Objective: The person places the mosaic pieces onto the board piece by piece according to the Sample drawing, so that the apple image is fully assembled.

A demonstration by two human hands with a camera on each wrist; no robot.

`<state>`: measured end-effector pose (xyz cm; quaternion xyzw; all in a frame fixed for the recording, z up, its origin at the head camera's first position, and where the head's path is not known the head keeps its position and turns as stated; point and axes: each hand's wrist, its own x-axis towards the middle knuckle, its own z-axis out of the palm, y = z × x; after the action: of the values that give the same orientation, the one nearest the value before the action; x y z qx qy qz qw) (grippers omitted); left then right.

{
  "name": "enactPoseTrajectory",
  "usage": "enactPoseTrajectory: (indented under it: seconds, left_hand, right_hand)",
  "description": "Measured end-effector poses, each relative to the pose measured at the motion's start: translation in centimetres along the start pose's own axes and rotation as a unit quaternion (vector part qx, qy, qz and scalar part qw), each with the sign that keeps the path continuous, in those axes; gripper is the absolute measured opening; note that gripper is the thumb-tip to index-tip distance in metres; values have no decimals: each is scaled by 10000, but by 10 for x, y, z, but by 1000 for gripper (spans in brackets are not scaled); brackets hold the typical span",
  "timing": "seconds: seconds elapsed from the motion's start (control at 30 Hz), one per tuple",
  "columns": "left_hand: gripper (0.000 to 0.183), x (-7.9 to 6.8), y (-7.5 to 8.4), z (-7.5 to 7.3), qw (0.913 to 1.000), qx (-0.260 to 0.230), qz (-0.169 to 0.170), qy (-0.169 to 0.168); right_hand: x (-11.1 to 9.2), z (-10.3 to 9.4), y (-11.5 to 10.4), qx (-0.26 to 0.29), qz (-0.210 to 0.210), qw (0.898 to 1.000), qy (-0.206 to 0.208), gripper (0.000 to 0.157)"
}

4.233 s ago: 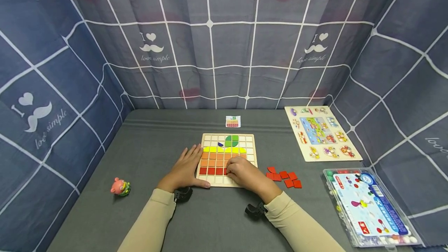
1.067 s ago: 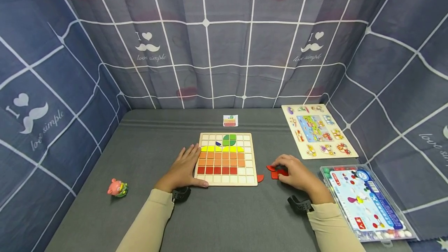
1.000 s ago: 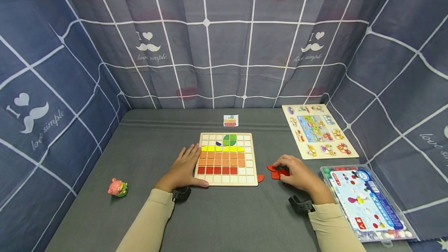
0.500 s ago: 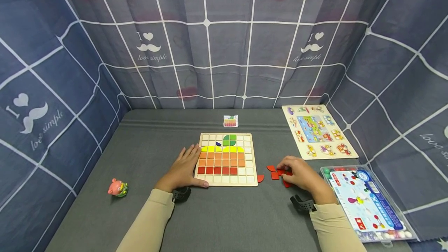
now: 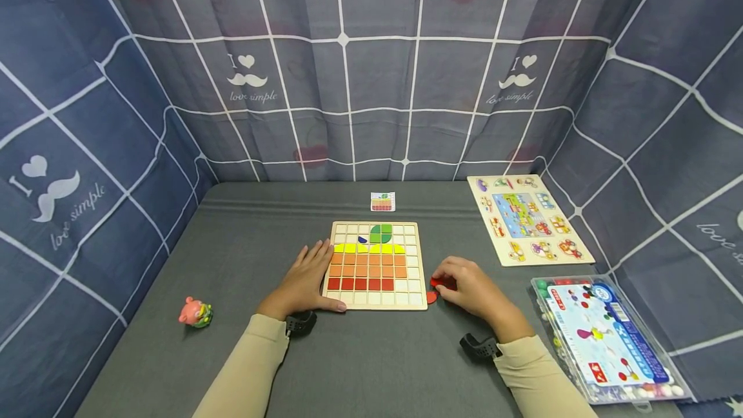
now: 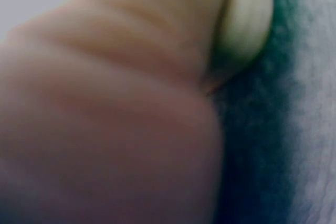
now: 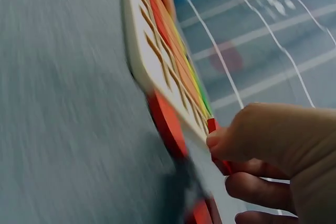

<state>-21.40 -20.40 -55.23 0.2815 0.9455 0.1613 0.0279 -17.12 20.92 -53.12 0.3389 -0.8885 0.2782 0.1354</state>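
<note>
A wooden grid board (image 5: 409, 298) lies in the middle, with rows of yellow, orange and red tiles, a green leaf shape and a small dark blue piece. My left hand (image 5: 304, 279) rests with spread fingers along the board's left edge; the left wrist view has it blurred. Just off the right edge, my right hand (image 5: 464, 284) pinches a red tile (image 7: 219, 150) between thumb and fingers. Below that tile, a red rounded piece (image 5: 432, 297) lies against the board. Another red piece (image 7: 200, 213) shows low in the right wrist view; the hand hides others from the head view.
Behind the board lies a small picture card (image 5: 382, 201). A picture puzzle board (image 5: 499, 257) sits at the back right, and a clear plastic case (image 5: 615, 340) of coloured beads in front of it. At left stands a pink toy figure (image 5: 195, 311). Curtains enclose the table.
My right hand, earlier on the board, went right to the red pieces, then came back left with a red tile. A red rounded piece now lies by the board. The left hand stays put.
</note>
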Motion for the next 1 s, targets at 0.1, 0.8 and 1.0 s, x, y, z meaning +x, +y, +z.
enactPoseTrajectory:
  seconds: [0.1, 0.8, 1.0]
  left_hand:
    - [152, 0, 0, 1, 10000, 20, -36, -35]
    - [153, 1, 0, 1, 9998, 8, -146, -99]
    - [153, 1, 1, 0, 9998, -32, -194, -106]
  right_hand:
    - [13, 12, -10, 144, -314, 9994, -85, 19]
    - [39, 41, -29, 366, -852, 9954, -249, 12]
    - [24, 11, -7, 183, -296, 9993, 118, 23]
